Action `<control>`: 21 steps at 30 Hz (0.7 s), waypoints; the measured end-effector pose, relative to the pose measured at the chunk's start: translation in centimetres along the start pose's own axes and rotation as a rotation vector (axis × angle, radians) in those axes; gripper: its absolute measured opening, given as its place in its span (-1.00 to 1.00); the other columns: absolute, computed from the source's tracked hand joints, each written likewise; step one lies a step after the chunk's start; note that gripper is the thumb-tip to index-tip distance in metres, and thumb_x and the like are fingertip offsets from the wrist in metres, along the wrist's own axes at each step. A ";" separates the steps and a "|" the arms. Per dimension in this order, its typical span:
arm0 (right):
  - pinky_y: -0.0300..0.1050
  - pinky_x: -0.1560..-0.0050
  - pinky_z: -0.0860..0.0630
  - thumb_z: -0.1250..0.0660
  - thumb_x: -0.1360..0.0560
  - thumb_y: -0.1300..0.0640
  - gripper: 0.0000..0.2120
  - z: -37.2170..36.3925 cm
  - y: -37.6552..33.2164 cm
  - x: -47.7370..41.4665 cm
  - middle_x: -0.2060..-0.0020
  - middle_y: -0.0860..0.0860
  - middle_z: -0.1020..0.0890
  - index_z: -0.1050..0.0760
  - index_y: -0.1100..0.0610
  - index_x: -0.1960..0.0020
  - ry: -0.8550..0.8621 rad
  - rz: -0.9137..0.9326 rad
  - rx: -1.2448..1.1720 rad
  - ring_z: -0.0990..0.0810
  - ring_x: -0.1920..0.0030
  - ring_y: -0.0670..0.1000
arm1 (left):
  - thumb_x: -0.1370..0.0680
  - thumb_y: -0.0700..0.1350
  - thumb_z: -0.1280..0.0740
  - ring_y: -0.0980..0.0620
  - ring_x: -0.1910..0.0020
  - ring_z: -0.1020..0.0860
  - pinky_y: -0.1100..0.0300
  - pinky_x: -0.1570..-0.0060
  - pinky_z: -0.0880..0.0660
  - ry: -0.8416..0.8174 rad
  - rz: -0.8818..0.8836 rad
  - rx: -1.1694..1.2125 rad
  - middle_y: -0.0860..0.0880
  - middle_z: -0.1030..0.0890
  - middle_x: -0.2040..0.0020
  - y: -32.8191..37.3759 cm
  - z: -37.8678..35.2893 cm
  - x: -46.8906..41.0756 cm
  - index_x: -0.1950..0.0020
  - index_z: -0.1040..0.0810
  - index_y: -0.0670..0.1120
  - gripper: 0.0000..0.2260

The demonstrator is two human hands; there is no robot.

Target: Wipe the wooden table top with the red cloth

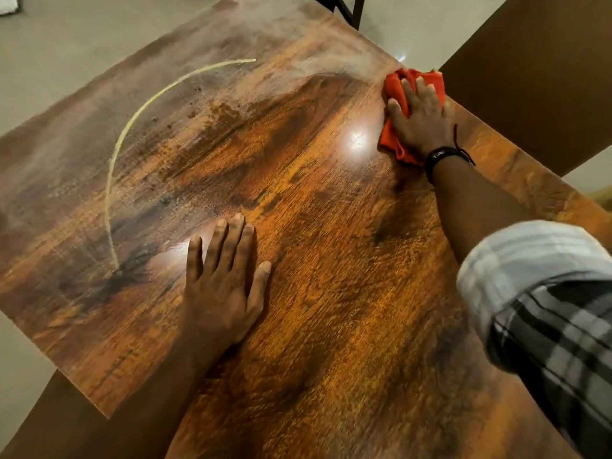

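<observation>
A glossy wooden table top (314,226) with strong orange-brown grain fills the view. The red cloth (395,89) lies bunched near the table's far right edge. My right hand (420,117) presses flat on the cloth with its fingers spread and fairly straight; a black band sits on that wrist. My left hand (225,279) rests palm down on the bare wood near the middle, fingers straight. A pale curved streak (132,127) arcs across the dull, hazy left part of the top.
A brown panel or chair back (536,77) stands just beyond the right edge. Dark metal chair legs (347,8) show at the far end. Pale tiled floor (66,44) surrounds the table. The table's left corner (106,415) is near me.
</observation>
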State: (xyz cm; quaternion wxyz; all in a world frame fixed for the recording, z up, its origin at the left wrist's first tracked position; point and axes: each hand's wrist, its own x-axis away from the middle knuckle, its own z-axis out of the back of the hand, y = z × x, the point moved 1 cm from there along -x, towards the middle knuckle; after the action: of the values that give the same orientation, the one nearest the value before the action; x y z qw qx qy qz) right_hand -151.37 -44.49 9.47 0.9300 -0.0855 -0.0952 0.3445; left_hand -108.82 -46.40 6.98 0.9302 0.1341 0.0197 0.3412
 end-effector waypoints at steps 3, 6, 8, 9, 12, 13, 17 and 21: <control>0.24 -0.55 0.21 0.09 -0.68 -0.21 -0.42 -0.3 -3.0 -1.0 -0.63 0.05 0.08 0.07 -0.03 -0.63 -0.031 0.024 0.013 0.13 -0.62 0.10 | -0.66 0.21 0.10 0.03 -0.62 0.11 -0.11 -0.56 0.20 0.004 0.002 0.011 0.00 0.01 -0.64 0.1 -0.1 -0.1 -0.63 -0.02 -0.04 -0.41; 0.24 -0.55 0.20 0.10 -0.68 -0.22 -0.42 -1.4 -7.1 -0.4 -0.63 0.03 0.08 0.07 -0.05 -0.63 -0.051 0.128 0.035 0.12 -0.62 0.10 | -0.67 0.21 0.11 0.04 -0.62 0.11 -0.12 -0.57 0.19 0.016 0.002 0.012 0.00 0.00 -0.64 0.2 0.0 -0.1 -0.63 -0.03 -0.03 -0.42; 0.25 -0.55 0.19 0.08 -0.67 -0.23 -0.42 -2.7 -10.3 0.8 -0.63 0.01 0.06 0.04 -0.08 -0.63 -0.055 0.226 0.041 0.11 -0.62 0.07 | -0.67 0.21 0.12 0.04 -0.62 0.11 -0.12 -0.57 0.18 0.028 -0.003 0.022 0.00 -0.01 -0.64 0.2 -0.1 -0.2 -0.63 -0.03 -0.02 -0.43; 0.24 -0.55 0.18 0.07 -0.66 -0.24 -0.42 -3.5 -12.0 1.6 -0.63 0.00 0.05 0.03 -0.09 -0.63 -0.055 0.278 0.044 0.09 -0.62 0.06 | -0.67 0.21 0.14 0.04 -0.62 0.11 -0.13 -0.57 0.18 0.033 -0.002 0.034 0.00 -0.01 -0.64 0.2 -0.2 -0.3 -0.63 -0.02 -0.01 -0.43; 0.20 -0.56 0.15 0.04 -0.66 -0.23 -0.44 -5.7 -16.7 5.4 -0.63 -0.02 0.01 0.00 -0.12 -0.62 -0.046 0.418 0.077 0.05 -0.62 0.04 | -0.67 0.21 0.13 0.01 -0.62 0.05 -0.14 -0.57 0.11 0.080 0.005 0.095 -0.04 -0.09 -0.63 0.0 -0.1 -0.2 -0.61 -0.09 -0.05 -0.43; 0.19 -0.56 0.15 0.03 -0.66 -0.23 -0.44 -6.3 -18.0 6.8 -0.63 -0.03 0.00 0.00 -0.12 -0.62 -0.052 0.458 0.082 0.04 -0.62 0.03 | -0.67 0.20 0.09 -0.02 -0.61 -0.02 -0.15 -0.56 0.05 0.116 0.006 0.135 -0.07 -0.16 -0.61 0.0 0.1 -0.2 -0.59 -0.17 -0.08 -0.44; 0.18 -0.56 0.13 0.02 -0.64 -0.23 -0.44 -8.7 -22.8 14.5 -0.62 -0.05 -0.05 -0.06 -0.13 -0.61 -0.074 0.630 0.071 0.01 -0.61 0.01 | -0.65 0.05 -0.11 -0.14 -0.39 -0.40 -0.15 -0.39 -0.28 0.440 0.109 0.377 -0.13 -0.47 -0.37 -0.5 1.7 1.2 -0.36 -0.45 -0.16 -0.60; 0.18 -0.55 0.03 0.02 -0.61 -0.23 -0.44 -10.7 -25.2 21.4 -0.59 -0.03 -0.18 -0.20 -0.12 -0.57 -0.047 0.738 0.037 -0.13 -0.59 0.02 | -0.59 0.09 -0.12 -0.12 -0.29 -0.40 -0.14 -0.36 -0.22 0.615 0.483 0.354 -0.11 -0.48 -0.27 -3.9 2.6 6.0 -0.33 -0.41 -0.08 -0.61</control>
State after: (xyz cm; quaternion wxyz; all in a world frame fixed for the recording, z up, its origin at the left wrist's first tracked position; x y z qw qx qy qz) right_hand -117.20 -50.28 7.25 0.7422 -0.0893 -0.0729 0.6601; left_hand -101.44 -46.01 8.76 0.7370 0.1843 0.3223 0.5649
